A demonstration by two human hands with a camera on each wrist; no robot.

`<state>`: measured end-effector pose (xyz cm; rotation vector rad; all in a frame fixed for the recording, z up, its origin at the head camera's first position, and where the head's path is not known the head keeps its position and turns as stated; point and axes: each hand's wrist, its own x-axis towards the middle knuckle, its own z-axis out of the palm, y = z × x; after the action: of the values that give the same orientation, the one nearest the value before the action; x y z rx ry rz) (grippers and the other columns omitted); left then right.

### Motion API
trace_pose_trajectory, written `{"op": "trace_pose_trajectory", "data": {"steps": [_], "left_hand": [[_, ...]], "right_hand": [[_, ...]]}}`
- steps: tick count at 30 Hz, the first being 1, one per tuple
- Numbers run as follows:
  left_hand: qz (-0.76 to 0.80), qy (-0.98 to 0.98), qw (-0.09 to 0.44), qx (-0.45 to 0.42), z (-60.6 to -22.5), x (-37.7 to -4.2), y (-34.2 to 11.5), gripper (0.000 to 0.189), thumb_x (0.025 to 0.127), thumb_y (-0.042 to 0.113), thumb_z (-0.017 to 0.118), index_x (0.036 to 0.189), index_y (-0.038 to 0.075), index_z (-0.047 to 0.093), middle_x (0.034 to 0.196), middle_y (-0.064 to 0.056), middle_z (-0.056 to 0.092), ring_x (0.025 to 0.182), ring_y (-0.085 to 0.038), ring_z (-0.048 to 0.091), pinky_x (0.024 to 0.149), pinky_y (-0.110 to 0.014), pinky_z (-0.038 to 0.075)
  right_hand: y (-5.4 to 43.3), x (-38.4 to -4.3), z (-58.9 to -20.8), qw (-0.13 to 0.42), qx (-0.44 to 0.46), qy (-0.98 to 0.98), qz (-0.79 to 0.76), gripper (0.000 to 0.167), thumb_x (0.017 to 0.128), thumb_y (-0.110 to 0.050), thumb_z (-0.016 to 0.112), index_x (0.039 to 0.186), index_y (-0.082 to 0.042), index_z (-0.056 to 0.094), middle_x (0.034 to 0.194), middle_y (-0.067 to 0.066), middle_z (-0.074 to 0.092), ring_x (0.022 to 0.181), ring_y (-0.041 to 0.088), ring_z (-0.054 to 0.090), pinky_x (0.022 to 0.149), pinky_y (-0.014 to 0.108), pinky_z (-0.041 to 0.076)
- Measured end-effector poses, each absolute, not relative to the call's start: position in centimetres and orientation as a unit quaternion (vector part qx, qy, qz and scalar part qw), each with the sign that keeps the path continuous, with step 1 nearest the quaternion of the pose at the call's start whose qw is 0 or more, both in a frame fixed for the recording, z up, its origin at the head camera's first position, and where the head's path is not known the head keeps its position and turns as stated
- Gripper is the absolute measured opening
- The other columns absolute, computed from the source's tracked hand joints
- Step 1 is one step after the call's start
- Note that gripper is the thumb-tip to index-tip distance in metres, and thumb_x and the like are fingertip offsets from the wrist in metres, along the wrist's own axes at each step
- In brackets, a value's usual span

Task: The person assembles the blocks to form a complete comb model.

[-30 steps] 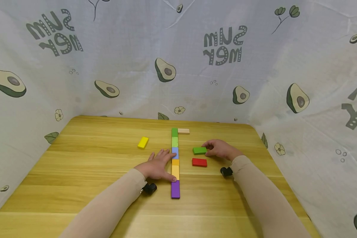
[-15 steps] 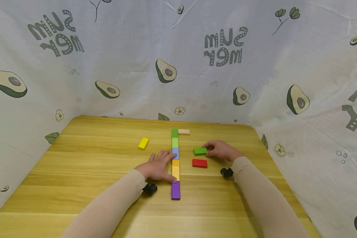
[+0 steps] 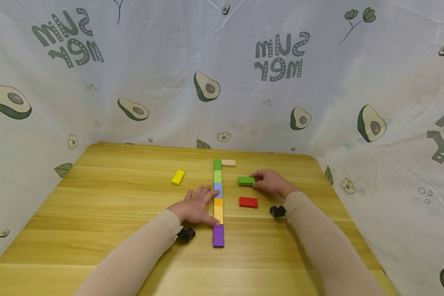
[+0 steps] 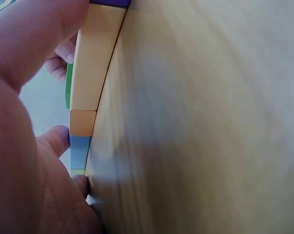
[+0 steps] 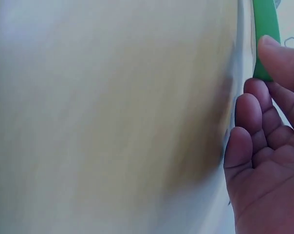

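A straight row of coloured wooden blocks runs down the middle of the table in the head view, from a dark green block [image 3: 217, 164] to a purple block [image 3: 218, 236]. My left hand [image 3: 194, 209] lies along the row's left side with fingers spread. Its index fingertip touches the blue block [image 3: 218, 187] and its thumb the pale orange block [image 3: 218, 213]. To the right of the row, my right hand [image 3: 273, 182] pinches the right end of a green block [image 3: 246, 181] between thumb and fingers. The right wrist view shows this green block [image 5: 266, 24] at the upper right.
A red block [image 3: 248, 202] lies right of the row, nearer than the green one. The yellow block [image 3: 178, 177] lies tilted on the left. A plain wood block [image 3: 228, 163] sits against the row's far end. Printed cloth [image 3: 170, 119] hangs behind the table.
My right hand has moved the green block slightly away from me and to the left, farther from the red block. The left hand and the row have stayed put.
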<state>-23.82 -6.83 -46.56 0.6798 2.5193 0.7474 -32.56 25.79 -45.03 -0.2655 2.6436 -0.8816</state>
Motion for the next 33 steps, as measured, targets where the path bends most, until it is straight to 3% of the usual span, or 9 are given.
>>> {"op": "trace_pose_trajectory", "data": {"steps": [8, 20, 33], "left_hand": [[0.268, 0.908, 0.211, 0.244, -46.6, -23.8, -6.8, 0.107, 0.082, 0.060, 0.083, 0.168, 0.029, 0.027, 0.179, -0.010, 0.011, 0.166, -0.034, 0.001, 0.130, -0.064, -0.004], [0.267, 0.908, 0.209, 0.244, -46.8, -24.0, -6.7, 0.108, 0.081, 0.062, 0.082, 0.168, 0.029, 0.027, 0.178, -0.010, 0.012, 0.166, -0.035, 0.003, 0.130, -0.064, -0.003], [0.263, 0.908, 0.213, 0.247, -46.6, -23.9, -6.7, 0.108, 0.083, 0.059, 0.082, 0.169, 0.029, 0.024, 0.179, -0.010, 0.010, 0.166, -0.035, 0.000, 0.130, -0.064, -0.005]], "right_hand": [[23.7, -33.8, -44.5, 0.151, -0.099, 0.939, -0.292, 0.044, 0.101, -0.021, 0.068, 0.142, -0.005, 0.063, 0.126, 0.013, 0.065, 0.109, 0.028, 0.057, 0.103, 0.045, 0.050], [21.3, -34.9, -43.9, 0.147, -0.092, 0.940, -0.294, 0.040, 0.100, -0.015, 0.069, 0.137, -0.003, 0.066, 0.122, 0.014, 0.066, 0.107, 0.027, 0.057, 0.100, 0.041, 0.051], [21.6, -35.8, -43.2, 0.150, -0.095, 0.936, -0.304, 0.047, 0.100, -0.017, 0.069, 0.143, -0.001, 0.061, 0.127, 0.018, 0.063, 0.110, 0.029, 0.055, 0.094, 0.037, 0.050]]}}
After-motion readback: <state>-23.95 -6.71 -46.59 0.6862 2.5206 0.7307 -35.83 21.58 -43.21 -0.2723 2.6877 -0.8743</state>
